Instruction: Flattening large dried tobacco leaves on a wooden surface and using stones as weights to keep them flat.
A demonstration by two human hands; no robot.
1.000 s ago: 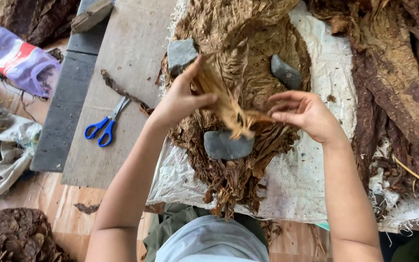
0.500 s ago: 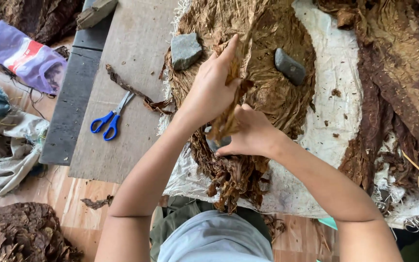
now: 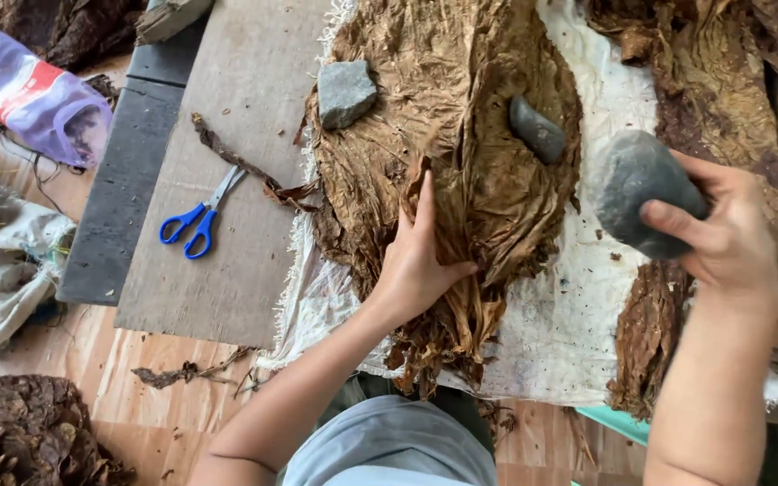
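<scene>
A pile of dried brown leaves (image 3: 447, 117) lies spread on a white cloth (image 3: 569, 306). My left hand (image 3: 420, 261) presses flat on the near part of the pile, fingers on the leaves. My right hand (image 3: 722, 238) grips a large grey stone (image 3: 637, 193), lifted to the right of the pile. Two smaller stones rest on the leaves: a squarish grey stone (image 3: 346, 92) at the far left and a dark oval stone (image 3: 538, 130) right of the middle.
Blue-handled scissors (image 3: 200, 220) lie on a wooden board (image 3: 227, 135) left of the cloth. More dark leaves (image 3: 749, 81) are heaped at the right, another heap (image 3: 20, 432) on the floor at lower left. Cloths and a purple bag (image 3: 33, 99) lie at the left.
Both hands were laying a leaf on the pile. Now my left hand holds the leaves down while my right hand has picked up the large grey stone and moved it right.
</scene>
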